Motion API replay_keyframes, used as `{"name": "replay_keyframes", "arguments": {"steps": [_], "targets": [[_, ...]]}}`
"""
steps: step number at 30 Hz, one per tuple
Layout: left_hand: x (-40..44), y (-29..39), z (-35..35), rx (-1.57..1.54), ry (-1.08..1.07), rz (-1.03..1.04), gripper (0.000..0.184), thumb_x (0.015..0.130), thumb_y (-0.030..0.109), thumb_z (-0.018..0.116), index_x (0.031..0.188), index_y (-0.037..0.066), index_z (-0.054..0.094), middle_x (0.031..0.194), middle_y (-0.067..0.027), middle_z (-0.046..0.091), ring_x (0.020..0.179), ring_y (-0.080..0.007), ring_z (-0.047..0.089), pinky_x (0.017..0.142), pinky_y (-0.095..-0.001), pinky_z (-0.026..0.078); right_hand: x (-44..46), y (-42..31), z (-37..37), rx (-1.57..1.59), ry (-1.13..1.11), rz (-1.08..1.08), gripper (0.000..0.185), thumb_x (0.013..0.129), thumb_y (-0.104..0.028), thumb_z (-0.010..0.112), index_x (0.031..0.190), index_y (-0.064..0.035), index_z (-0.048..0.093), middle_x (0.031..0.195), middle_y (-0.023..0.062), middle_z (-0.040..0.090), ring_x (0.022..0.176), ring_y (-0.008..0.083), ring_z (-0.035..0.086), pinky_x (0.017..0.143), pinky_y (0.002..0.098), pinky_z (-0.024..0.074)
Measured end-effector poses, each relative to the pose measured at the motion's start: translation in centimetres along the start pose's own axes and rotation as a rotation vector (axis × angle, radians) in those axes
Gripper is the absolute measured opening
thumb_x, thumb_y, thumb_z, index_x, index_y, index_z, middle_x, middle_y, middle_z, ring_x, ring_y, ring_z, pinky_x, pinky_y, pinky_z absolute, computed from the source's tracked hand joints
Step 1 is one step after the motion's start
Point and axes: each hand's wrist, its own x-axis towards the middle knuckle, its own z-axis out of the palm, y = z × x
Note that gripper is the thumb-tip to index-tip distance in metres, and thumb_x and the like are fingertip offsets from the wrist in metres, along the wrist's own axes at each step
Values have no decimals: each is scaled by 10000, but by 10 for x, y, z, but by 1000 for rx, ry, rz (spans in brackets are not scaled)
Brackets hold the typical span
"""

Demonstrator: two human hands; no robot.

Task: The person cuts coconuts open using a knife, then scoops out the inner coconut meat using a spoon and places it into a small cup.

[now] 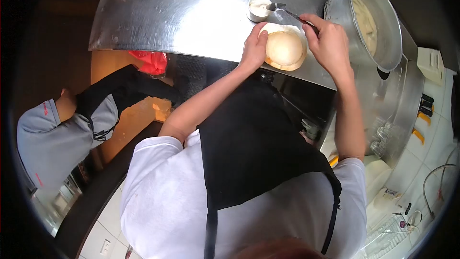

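Note:
My left hand (254, 48) grips a pale round bun (286, 48) by its left edge, thumb on top. A smooth dome sits in the middle of the bun, with a wider, uneven rim around it. In my right hand (329, 41), fingers closed round the dark handle, is a metal spoon (290, 13). The spoon's head is at the right rim of a small white cup (258, 9) holding a white, creamy substance. This cup stands on the steel counter just beyond the bun. Exactly how far the spoon's head reaches into the cup I cannot tell.
A large metal pot (389, 26) with pale contents stands close to my right forearm. The steel counter (139, 14) stretches left. Another person (62, 134) in a grey shirt is at the left, near a red plastic bag (152, 62). Yellow-handled tools (421, 127) hang on the right wall.

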Motion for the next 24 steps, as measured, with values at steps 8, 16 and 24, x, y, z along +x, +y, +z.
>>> {"name": "replay_keyframes", "arguments": {"steps": [8,16,24], "targets": [[-3,3,0,-4,20,29,377,1006,199,434,1319,-6,491,1197,-232,612,1145,-320,576,1003,-372,413,1,1,39,-219,2,-203,198,844,-127,628,1027,-99,699,825,138,682,729,338,661,643,444,516],[-12,12,-3,-7,-11,51,384,997,191,445,1325,-6,478,1218,-228,593,1146,-298,565,1003,-366,410,-8,-11,7,-137,97,-223,203,850,-136,635,1040,-100,693,811,142,674,724,352,651,641,451,514],[-28,19,-1,-344,-102,-38,416,967,120,525,1335,-36,409,1304,-165,528,1165,-238,542,1020,-335,411,-37,14,-24,275,54,-82,229,856,-141,662,1073,-79,699,891,156,711,722,292,688,669,366,535]]}}
